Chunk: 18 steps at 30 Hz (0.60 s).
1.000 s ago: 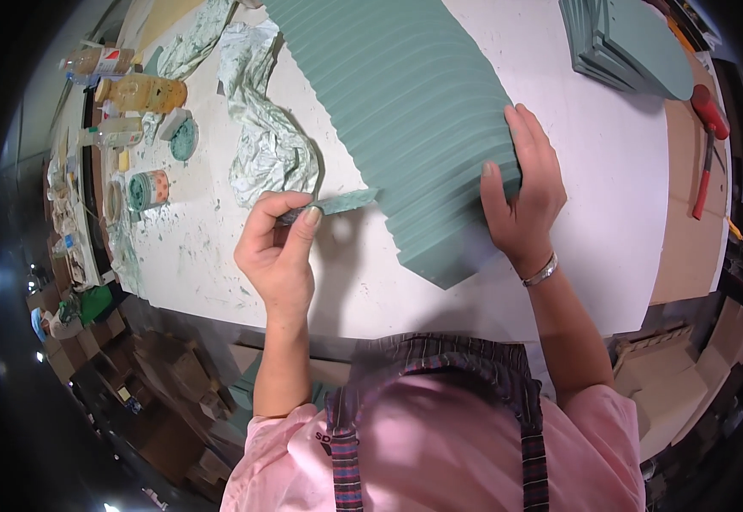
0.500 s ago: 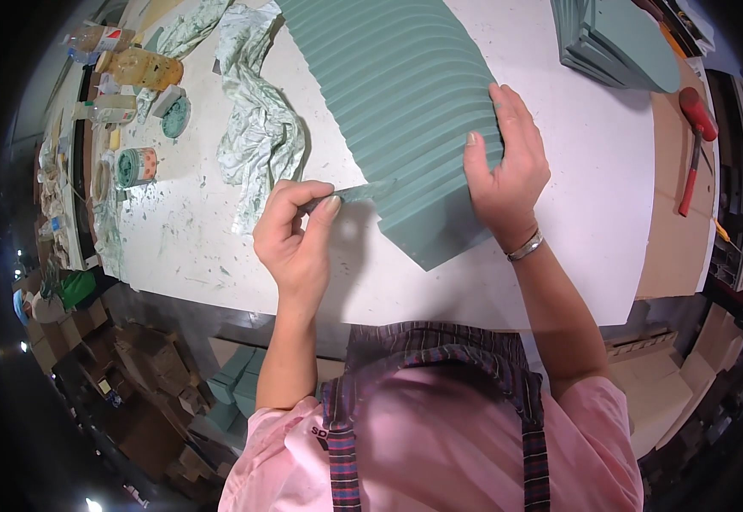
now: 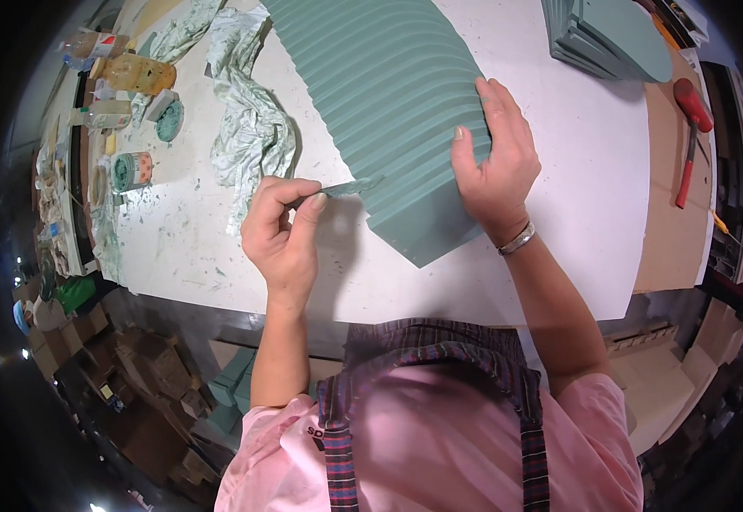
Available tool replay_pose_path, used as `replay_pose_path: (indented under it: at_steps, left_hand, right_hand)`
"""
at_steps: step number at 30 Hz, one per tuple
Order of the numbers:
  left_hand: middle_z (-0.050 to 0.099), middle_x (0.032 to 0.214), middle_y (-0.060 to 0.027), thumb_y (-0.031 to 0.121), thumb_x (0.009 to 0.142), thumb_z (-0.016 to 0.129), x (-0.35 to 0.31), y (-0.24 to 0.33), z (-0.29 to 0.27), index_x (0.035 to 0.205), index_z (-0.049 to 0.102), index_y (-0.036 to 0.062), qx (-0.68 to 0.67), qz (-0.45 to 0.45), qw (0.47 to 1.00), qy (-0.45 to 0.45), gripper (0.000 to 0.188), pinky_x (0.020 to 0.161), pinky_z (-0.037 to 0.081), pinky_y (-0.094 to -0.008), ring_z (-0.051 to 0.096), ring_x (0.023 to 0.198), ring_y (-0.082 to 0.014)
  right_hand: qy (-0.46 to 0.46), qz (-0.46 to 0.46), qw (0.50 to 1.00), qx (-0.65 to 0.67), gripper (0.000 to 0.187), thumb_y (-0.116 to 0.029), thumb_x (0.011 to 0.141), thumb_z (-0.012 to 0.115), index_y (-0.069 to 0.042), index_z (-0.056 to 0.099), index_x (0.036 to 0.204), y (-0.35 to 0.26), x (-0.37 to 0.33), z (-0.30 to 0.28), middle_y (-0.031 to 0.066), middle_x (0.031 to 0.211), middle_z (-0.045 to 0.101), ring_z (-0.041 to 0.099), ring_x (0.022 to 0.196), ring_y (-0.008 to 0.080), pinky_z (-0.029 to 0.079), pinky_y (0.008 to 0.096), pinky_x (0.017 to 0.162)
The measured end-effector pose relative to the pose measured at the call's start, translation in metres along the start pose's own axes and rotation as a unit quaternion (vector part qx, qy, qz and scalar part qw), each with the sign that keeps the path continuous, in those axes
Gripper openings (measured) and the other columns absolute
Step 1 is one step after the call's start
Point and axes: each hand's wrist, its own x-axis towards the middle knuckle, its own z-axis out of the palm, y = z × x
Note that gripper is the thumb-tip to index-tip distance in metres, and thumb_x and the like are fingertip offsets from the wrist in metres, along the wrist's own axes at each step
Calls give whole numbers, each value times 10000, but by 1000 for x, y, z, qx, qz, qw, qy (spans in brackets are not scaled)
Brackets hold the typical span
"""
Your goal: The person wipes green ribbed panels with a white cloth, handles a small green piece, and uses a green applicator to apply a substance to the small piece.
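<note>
A large green block [image 3: 380, 94] with a row of wavy ridges lies slantwise across the white table sheet. Pinched between thumb and fingers of my left hand [image 3: 284, 226] is a thin, flat spatula [image 3: 346, 187] smeared with green. Its tip reaches the block's left edge close to the near end, over the ridges there. My right hand [image 3: 504, 162] rests on the block's right edge, with the thumb on the ridged top and the outstretched fingers lying along the side.
Left of the block lies a crumpled, stained rag [image 3: 252, 128]. Farther left stand a tin of green paste [image 3: 131, 171], a paste-covered lid [image 3: 168, 124] and several bottles [image 3: 137, 75]. Stacked green panels [image 3: 610, 43] sit at the far right, near a red mallet [image 3: 690, 136].
The whole view has shifted slightly left. Against the block, the spatula and both hands have barely moved.
</note>
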Motion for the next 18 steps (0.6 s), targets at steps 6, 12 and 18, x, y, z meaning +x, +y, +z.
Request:
replay_pose_path:
  at_steps: [6,12,18]
  left_hand:
    - [592,819,-25,-40,861,747,2,5,-2,953,700,-18,22,12,1000,-5,106,626,377,-238,486,706,-107]
    - [601,820,-30,-47,854,748,4,2,-6,945,701,-25,14,19,1000,-2,105,618,365,-238,494,708,-109]
    - [613,827,-37,-62,841,750,3,2,-9,938,702,-25,28,40,999,-25,115,622,379,-239,510,709,-108]
  right_hand:
    - [4,0,1000,-2,573,-213,798,692,-9,637,1331,-1,0,0,236,1317,635,659,1080,377,560,441,872]
    - [0,5,1000,2,570,-218,806,691,-20,636,1337,-2,-1,-1,231,1331,628,656,1088,379,557,445,879]
    - [0,3,1000,-1,561,-209,813,689,-22,634,1339,-2,0,-1,220,1335,629,652,1084,375,552,439,883]
